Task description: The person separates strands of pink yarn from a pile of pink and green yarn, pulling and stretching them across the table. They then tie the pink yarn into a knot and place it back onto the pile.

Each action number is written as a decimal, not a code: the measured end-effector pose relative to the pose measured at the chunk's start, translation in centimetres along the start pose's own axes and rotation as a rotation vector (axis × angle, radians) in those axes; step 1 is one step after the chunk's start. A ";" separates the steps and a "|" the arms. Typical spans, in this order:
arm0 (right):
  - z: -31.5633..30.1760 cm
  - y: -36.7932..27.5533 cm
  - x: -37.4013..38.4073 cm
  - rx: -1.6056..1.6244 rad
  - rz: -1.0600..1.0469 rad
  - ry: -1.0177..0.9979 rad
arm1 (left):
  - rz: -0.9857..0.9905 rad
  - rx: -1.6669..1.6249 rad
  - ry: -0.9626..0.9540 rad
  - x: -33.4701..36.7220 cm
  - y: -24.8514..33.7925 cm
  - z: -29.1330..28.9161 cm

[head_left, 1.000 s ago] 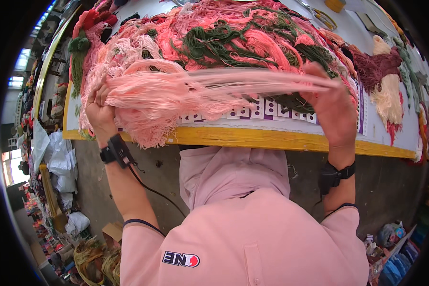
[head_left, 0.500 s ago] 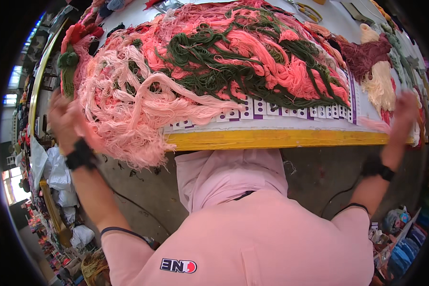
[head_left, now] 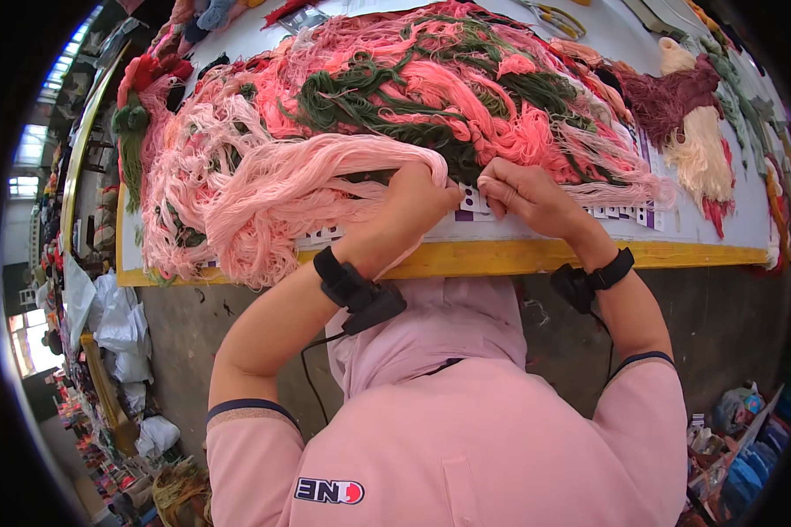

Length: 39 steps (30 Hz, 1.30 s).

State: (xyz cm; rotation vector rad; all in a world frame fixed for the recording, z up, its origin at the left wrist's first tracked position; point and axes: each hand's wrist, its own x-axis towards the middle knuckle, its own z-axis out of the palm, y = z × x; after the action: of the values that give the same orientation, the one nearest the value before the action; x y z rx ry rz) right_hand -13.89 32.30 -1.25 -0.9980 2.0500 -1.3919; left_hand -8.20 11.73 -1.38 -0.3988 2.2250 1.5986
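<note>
A big loose heap of yarn in coral, pink and dark green [head_left: 492, 97] covers the table. At its near left lies a thick pale pink hank of yarn [head_left: 299, 176]. My left hand [head_left: 417, 211] is closed around the end of this hank, which loops over the fingers. Close beside it, a small gap apart, my right hand [head_left: 532, 198] is curled in a pinch; whatever lies between those fingertips is too small to make out. More pale pink strands [head_left: 615, 191] stretch out to the right behind my right hand, over white cards with dark dots [head_left: 476, 204].
The table's yellow front edge [head_left: 501, 258] runs just below my hands. Maroon yarn [head_left: 668, 101] and a cream hank [head_left: 701, 154] lie at the right. Scissors with yellow handles [head_left: 561, 19] rest at the back. Red and green hanks [head_left: 132, 123] hang at the left.
Both hands have come in from the far left and far right to meet near the middle. The pale pink hank is lifted and bunched, and pale strands now lie across the right side.
</note>
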 end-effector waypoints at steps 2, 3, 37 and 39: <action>-0.3 -0.2 -0.2 -0.047 -0.012 -0.028 | 0.091 0.061 0.049 0.0 -0.3 0.6; -0.4 -0.2 -0.1 -0.036 0.032 -0.037 | 0.090 0.009 0.075 0.0 -0.6 0.5; 1.1 -0.9 0.7 -0.361 0.027 0.018 | 0.120 -0.076 -0.076 -1.4 -0.7 -2.5; 1.4 -0.8 0.7 -0.386 -0.003 0.032 | 0.150 -0.093 -0.092 -1.0 -1.3 -3.2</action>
State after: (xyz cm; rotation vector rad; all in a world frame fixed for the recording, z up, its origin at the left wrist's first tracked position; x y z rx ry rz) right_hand -13.13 30.79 -1.05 -1.1349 2.3971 -1.0364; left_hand -7.16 8.26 -1.12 -0.1824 2.1614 1.7643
